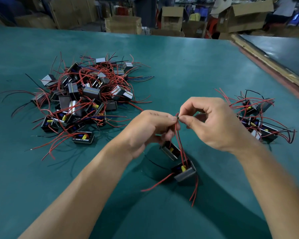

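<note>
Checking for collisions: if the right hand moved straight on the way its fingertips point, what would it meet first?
Probably the left hand: the right hand points left at its fingertips, both pinching the thin red wires between them.

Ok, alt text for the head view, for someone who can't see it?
The left hand and right hand pinch the tips of thin red wires together above a green table; the wires lead down to two small black modules. A big tangled pile of such modules lies left, a smaller group right.

Table mat (179, 57) teal. On mat: wires (180, 145) red, few black; module cases (185, 175) dark grey, yellow insert. Beyond mat: cartons (123, 25) brown.
</note>
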`<state>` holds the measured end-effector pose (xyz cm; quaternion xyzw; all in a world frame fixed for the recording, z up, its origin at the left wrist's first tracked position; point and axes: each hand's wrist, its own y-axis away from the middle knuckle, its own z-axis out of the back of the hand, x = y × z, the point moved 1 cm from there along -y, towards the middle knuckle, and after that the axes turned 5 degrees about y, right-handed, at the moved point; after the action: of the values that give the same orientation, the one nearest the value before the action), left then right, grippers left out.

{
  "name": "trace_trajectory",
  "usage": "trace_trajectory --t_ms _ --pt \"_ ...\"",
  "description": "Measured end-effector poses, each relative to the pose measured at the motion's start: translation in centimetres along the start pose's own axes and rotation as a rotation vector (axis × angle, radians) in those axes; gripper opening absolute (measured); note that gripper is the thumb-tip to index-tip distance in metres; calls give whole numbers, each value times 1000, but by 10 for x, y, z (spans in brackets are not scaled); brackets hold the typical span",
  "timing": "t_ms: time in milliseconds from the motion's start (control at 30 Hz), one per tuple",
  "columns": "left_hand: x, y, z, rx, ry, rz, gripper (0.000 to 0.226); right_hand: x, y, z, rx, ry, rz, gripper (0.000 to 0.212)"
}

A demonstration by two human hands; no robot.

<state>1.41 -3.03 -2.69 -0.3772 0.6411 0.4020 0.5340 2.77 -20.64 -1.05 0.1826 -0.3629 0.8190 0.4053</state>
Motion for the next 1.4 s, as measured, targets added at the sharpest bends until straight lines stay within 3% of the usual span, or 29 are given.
trace_trajectory --t_ms 100,200,400,500,700,833,967,1100,1167,1267,1400 --pt "0 0 1 65 166 143 36 2 0 -5 -95 147 98 7" --pt "0 -1 5 -9 26 -9 32 1 -1 -3 -84 7 10 11" --pt "2 -1 0 -210 -424 -382 15 -2 -2 0 34 -340 -368 20" --pt "6 -1 0 -280 -646 -491 13 -2 -3 1 123 -425 -531 20" --pt "8 -1 1 -322 -717 -556 16 -4 -1 5 248 -503 -652 20" --pt "6 0 -1 -279 -604 -501 15 -4 -1 2 232 -452 -518 22" --pt "0 -1 0 -167 -282 -228 20 0 0 -2 153 -50 -164 22" --pt "-4 1 5 -45 45 134 27 4 1 -8 32 160 55 14" --pt "-4 2 6 19 139 230 20 6 0 -11 -13 241 128 12" --pt "-3 0 9 -8 123 170 26 5 0 -12 -36 205 101 13" --pt "-3 0 6 -136 -120 -186 24 2 -3 -8 28 -108 -177 19"
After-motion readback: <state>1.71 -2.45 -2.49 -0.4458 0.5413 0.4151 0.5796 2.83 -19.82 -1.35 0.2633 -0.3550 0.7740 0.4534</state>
